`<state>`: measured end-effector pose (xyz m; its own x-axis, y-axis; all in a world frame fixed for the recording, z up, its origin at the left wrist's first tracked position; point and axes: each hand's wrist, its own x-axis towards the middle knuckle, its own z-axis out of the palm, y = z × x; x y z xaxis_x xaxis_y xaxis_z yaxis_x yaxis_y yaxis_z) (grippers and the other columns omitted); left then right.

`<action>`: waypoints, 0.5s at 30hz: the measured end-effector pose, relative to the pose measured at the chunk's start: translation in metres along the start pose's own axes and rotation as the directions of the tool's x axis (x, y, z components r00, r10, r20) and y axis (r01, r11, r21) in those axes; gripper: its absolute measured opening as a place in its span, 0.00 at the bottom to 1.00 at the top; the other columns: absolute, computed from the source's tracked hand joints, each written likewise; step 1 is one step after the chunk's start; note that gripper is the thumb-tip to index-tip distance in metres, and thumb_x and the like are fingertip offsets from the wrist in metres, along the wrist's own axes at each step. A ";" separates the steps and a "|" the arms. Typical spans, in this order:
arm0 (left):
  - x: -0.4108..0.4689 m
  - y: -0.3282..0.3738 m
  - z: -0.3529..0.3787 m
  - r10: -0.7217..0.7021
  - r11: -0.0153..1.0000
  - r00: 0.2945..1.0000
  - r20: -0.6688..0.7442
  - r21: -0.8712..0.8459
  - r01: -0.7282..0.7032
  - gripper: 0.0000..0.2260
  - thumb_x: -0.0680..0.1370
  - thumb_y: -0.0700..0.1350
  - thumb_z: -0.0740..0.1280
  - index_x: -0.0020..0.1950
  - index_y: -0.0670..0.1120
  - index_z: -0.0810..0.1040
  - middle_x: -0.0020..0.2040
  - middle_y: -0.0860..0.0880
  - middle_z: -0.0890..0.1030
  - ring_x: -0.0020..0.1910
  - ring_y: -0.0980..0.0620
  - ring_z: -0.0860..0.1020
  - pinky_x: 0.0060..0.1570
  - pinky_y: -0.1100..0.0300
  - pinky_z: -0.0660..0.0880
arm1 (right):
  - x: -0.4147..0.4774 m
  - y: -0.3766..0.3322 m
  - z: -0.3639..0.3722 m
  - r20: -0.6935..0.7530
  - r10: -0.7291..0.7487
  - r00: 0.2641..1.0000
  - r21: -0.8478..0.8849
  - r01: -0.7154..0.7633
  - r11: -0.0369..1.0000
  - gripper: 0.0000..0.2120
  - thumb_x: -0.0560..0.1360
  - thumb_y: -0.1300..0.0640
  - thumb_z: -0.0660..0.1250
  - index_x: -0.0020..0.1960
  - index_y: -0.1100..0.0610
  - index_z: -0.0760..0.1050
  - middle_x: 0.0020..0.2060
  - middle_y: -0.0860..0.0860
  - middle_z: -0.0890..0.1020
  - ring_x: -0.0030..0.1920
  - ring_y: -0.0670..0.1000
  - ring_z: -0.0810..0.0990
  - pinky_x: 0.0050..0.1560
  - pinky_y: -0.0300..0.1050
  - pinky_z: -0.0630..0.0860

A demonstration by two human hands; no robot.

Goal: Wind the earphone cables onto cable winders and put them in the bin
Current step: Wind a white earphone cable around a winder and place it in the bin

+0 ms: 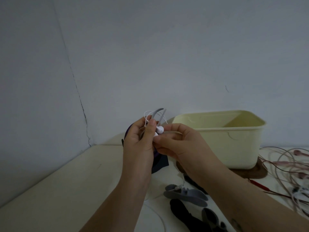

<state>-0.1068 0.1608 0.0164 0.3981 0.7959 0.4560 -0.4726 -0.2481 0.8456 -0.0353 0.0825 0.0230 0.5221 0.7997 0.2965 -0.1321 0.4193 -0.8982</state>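
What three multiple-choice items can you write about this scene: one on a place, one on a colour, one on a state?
1. Where does the cream plastic bin stand?
A. on a dark brown mat
B. on a chair
C. on a stack of books

2. What colour are the earphones held between the two hands?
A. red
B. white
C. green

3. What is the left hand doing?
A. lying flat on the table
B. gripping a grey cable winder
C. pointing at the wall

Answers:
1 A, the dark brown mat shows under the base of the bin.
2 B, the earbud near the fingertips is plainly white.
3 B, the fingers curl round the grey cable winder, whose arms stick up above them.
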 end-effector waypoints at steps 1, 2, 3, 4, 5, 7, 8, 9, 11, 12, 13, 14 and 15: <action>-0.001 -0.001 0.001 -0.004 1.000 1.000 -0.002 0.007 0.004 0.15 0.74 0.53 0.66 0.55 0.46 0.80 0.45 0.49 0.84 0.45 0.52 0.83 0.41 0.61 0.78 | -0.001 -0.001 0.000 -0.022 -0.047 0.999 -0.070 0.045 0.997 0.12 0.70 0.67 0.73 0.52 0.62 0.76 0.39 0.57 0.85 0.38 0.50 0.84 0.40 0.38 0.80; -0.002 -0.001 0.002 -0.007 1.000 1.000 -0.002 0.002 0.007 0.12 0.76 0.51 0.65 0.54 0.47 0.80 0.43 0.50 0.84 0.41 0.55 0.82 0.39 0.64 0.76 | -0.001 -0.001 0.000 -0.044 -0.101 0.994 -0.144 0.094 0.985 0.12 0.70 0.66 0.73 0.51 0.60 0.76 0.38 0.56 0.85 0.38 0.49 0.84 0.41 0.39 0.81; -0.003 -0.002 0.003 -0.015 1.000 1.000 -0.004 -0.012 0.015 0.10 0.78 0.50 0.65 0.54 0.47 0.81 0.39 0.53 0.83 0.36 0.60 0.80 0.36 0.68 0.74 | -0.002 -0.001 0.000 -0.059 -0.154 0.986 -0.210 0.138 0.968 0.11 0.70 0.65 0.73 0.50 0.57 0.76 0.38 0.55 0.85 0.38 0.49 0.84 0.42 0.39 0.81; -0.003 -0.002 0.004 -0.025 0.999 1.000 -0.007 -0.030 0.025 0.10 0.78 0.49 0.64 0.55 0.47 0.81 0.35 0.56 0.81 0.31 0.62 0.77 0.32 0.71 0.72 | -0.002 -0.001 0.000 -0.066 -0.196 0.978 -0.259 0.173 0.950 0.12 0.70 0.64 0.74 0.49 0.55 0.76 0.39 0.54 0.85 0.39 0.48 0.84 0.42 0.38 0.81; -0.004 -0.002 0.005 -0.037 0.998 0.999 -0.012 -0.046 0.036 0.11 0.79 0.49 0.64 0.55 0.46 0.81 0.31 0.57 0.79 0.28 0.63 0.75 0.30 0.72 0.70 | -0.003 -0.001 0.000 -0.065 -0.224 0.972 -0.287 0.197 0.937 0.12 0.70 0.64 0.74 0.48 0.53 0.76 0.38 0.53 0.85 0.40 0.48 0.84 0.42 0.37 0.80; -0.004 -0.002 0.006 -0.058 0.996 0.998 -0.018 -0.064 0.056 0.11 0.79 0.48 0.63 0.56 0.45 0.81 0.28 0.57 0.77 0.26 0.63 0.74 0.29 0.73 0.70 | -0.003 -0.001 0.000 -0.049 -0.246 0.968 -0.311 0.219 0.925 0.12 0.70 0.64 0.74 0.48 0.51 0.76 0.38 0.52 0.85 0.39 0.45 0.83 0.41 0.35 0.80; -0.004 -0.001 0.007 -0.063 0.995 0.998 -0.019 -0.073 0.061 0.11 0.79 0.48 0.63 0.55 0.44 0.81 0.29 0.57 0.78 0.26 0.63 0.74 0.29 0.73 0.70 | -0.002 -0.001 -0.001 -0.039 -0.248 0.968 -0.314 0.224 0.923 0.11 0.70 0.64 0.73 0.47 0.51 0.77 0.38 0.51 0.84 0.38 0.44 0.83 0.41 0.35 0.80; -0.004 -0.001 0.007 -0.066 0.994 0.998 -0.021 -0.086 0.064 0.11 0.80 0.47 0.63 0.53 0.44 0.81 0.30 0.57 0.79 0.26 0.63 0.74 0.29 0.73 0.70 | -0.002 -0.002 -0.001 -0.028 -0.250 0.968 -0.316 0.229 0.921 0.11 0.70 0.64 0.73 0.47 0.52 0.77 0.38 0.51 0.84 0.38 0.44 0.83 0.42 0.36 0.80; -0.004 0.001 0.009 -0.073 0.992 0.997 -0.024 -0.104 0.070 0.10 0.80 0.46 0.62 0.51 0.44 0.81 0.31 0.57 0.80 0.26 0.64 0.74 0.28 0.73 0.70 | -0.001 -0.002 -0.003 -0.009 -0.257 0.966 -0.324 0.240 0.915 0.10 0.71 0.64 0.73 0.48 0.53 0.78 0.39 0.50 0.85 0.39 0.46 0.83 0.43 0.38 0.81; -0.005 0.001 0.009 -0.074 0.992 0.997 -0.025 -0.108 0.071 0.09 0.80 0.46 0.62 0.49 0.45 0.81 0.30 0.57 0.79 0.25 0.64 0.74 0.28 0.72 0.70 | -0.001 -0.002 -0.003 -0.005 -0.266 0.964 -0.336 0.249 0.908 0.09 0.71 0.64 0.72 0.48 0.53 0.78 0.40 0.50 0.85 0.40 0.47 0.84 0.44 0.40 0.81; -0.006 0.001 0.010 -0.072 0.991 0.997 -0.023 -0.112 0.069 0.09 0.80 0.46 0.61 0.48 0.46 0.81 0.29 0.57 0.79 0.25 0.63 0.73 0.29 0.72 0.70 | -0.001 -0.002 -0.004 -0.001 -0.282 0.960 -0.353 0.263 0.898 0.09 0.71 0.63 0.72 0.49 0.53 0.78 0.41 0.49 0.85 0.41 0.48 0.84 0.45 0.41 0.81; -0.006 0.002 0.010 -0.074 0.990 0.997 -0.020 -0.118 0.071 0.10 0.80 0.46 0.61 0.47 0.47 0.81 0.29 0.57 0.78 0.25 0.62 0.72 0.30 0.71 0.70 | -0.001 -0.001 -0.004 0.003 -0.302 0.953 -0.375 0.281 0.884 0.10 0.71 0.63 0.72 0.49 0.53 0.78 0.42 0.48 0.84 0.41 0.49 0.84 0.45 0.42 0.81; -0.007 0.002 0.010 -0.080 0.989 0.997 -0.018 -0.127 0.077 0.10 0.81 0.46 0.61 0.46 0.47 0.81 0.29 0.56 0.77 0.24 0.62 0.71 0.31 0.69 0.70 | -0.001 0.000 -0.004 0.012 -0.322 0.947 -0.394 0.300 0.869 0.10 0.71 0.62 0.72 0.50 0.52 0.78 0.42 0.48 0.84 0.41 0.49 0.84 0.45 0.41 0.81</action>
<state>-0.1028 0.1488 0.0180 0.4202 0.8230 0.3823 -0.5370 -0.1141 0.8359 -0.0327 0.0798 0.0217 0.5269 0.6274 0.5734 0.3739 0.4348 -0.8193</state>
